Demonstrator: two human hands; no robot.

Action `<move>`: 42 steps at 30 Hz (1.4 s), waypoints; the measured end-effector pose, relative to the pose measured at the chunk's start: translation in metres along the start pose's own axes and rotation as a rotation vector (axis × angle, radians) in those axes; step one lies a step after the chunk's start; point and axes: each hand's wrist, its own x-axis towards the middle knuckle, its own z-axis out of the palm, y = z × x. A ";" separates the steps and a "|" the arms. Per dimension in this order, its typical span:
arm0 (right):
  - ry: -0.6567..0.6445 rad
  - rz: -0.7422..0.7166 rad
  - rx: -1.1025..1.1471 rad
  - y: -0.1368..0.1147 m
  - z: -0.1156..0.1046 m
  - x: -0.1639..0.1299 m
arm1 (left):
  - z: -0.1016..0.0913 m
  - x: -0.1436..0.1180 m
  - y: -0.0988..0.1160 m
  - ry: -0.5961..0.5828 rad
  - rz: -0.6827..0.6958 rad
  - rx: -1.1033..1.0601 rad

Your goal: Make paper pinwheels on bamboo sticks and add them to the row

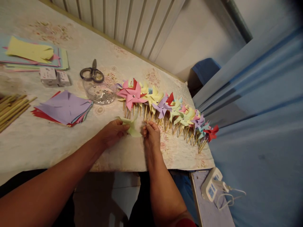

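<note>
My left hand (113, 133) and my right hand (151, 134) meet over the table's near edge, both gripping a pale green paper pinwheel piece (131, 126) between them. The right fingers pinch its right side; what they press there is too small to tell. Just behind lies a long row of finished paper pinwheels (165, 108) on wooden sticks, in pink, yellow, purple, green and red, running toward the table's right corner.
A clear bowl of small shiny pins (100, 92) sits left of the row, scissors (92, 73) behind it. A stack of cut paper squares (63, 108), wooden sticks (11, 110), small boxes (54, 77) and coloured sheets (30, 53) lie at left. A power strip (211, 186) lies below right.
</note>
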 end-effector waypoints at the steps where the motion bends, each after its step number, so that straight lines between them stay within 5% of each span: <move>1: 0.004 0.002 0.004 0.000 0.000 -0.001 | -0.001 0.001 -0.001 -0.010 0.000 -0.011; 18: -0.013 0.026 0.036 -0.007 0.019 -0.034 | -0.008 0.004 -0.002 -0.304 0.080 -0.134; 28: -0.063 0.047 0.047 -0.012 0.042 -0.046 | -0.010 0.003 -0.004 -0.260 0.111 -0.183; 42: -0.071 0.037 0.052 -0.012 0.045 -0.052 | -0.008 0.005 -0.005 -0.215 0.082 -0.219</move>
